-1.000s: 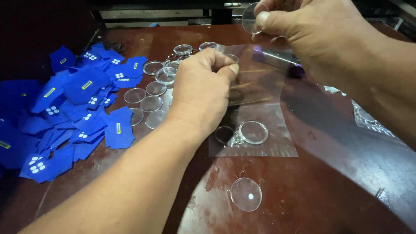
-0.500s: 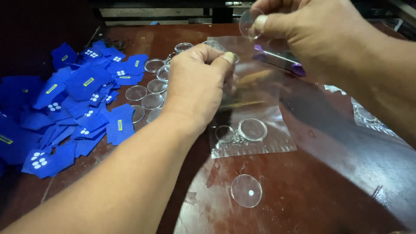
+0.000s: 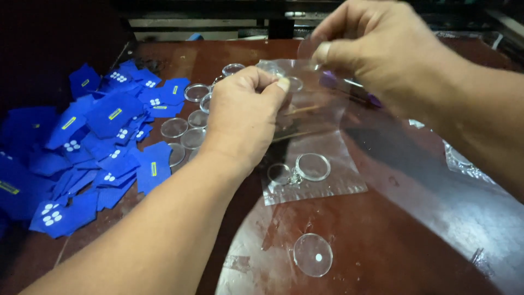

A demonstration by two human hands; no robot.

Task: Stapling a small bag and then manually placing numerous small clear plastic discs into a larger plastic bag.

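A clear plastic bag [image 3: 314, 147] is hanging over the reddish-brown table [image 3: 415, 240], with its lower edge lying on the wood. Inside the bag, near the bottom, a round clear disc with a metal rim [image 3: 313, 166] and a small metal ring [image 3: 279, 173] are lying side by side, joined by a short chain.

The left hand [image 3: 243, 117] is pinching the upper left edge of the bag between the thumb and the curled fingers, so its fingers are closed on the plastic. The right hand [image 3: 382, 54] is holding a thin clear round disc [image 3: 307, 49] between the thumb and the first fingers, just above the open mouth of the bag. I cannot tell if this hand is also touching the bag.

On the left part of the table a big heap of blue cards [image 3: 82, 147] is lying. They are flat pieces of one shape; some are showing a small yellow bar and some a group of white dots. Between this heap and the left hand many loose clear round discs [image 3: 188, 123] are lying flat on the wood, close to each other.

One more clear disc with a white dot in the middle [image 3: 313, 254] is lying alone on the table, below the bag. Behind the bag a small purple thing [image 3: 327, 81] is showing through the plastic; I cannot tell what it is. At the right edge more crumpled clear plastic [image 3: 464, 161] is lying under the right forearm.
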